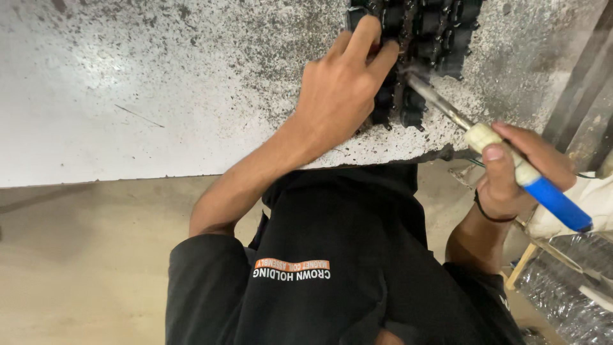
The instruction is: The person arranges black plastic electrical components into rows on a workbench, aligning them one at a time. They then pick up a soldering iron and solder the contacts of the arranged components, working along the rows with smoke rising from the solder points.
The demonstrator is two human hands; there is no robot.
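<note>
My left hand [341,83] rests on a cluster of small black parts [434,32] at the near edge of a white, speckled tabletop [159,83]; its fingers press down on the cluster's left side. My right hand [511,169] grips a soldering iron [543,188] with a blue and cream handle. The iron's metal shaft [440,102] points up and left, and its tip touches the black parts just right of my left fingers. A faint wisp of smoke shows at the tip.
The tabletop edge runs across the middle, with the beige floor [83,255] below it. My black shirt fills the bottom centre. At the right are a dark slanted beam [584,96], a wooden stick [520,265] and clear crinkled plastic wrap [568,287].
</note>
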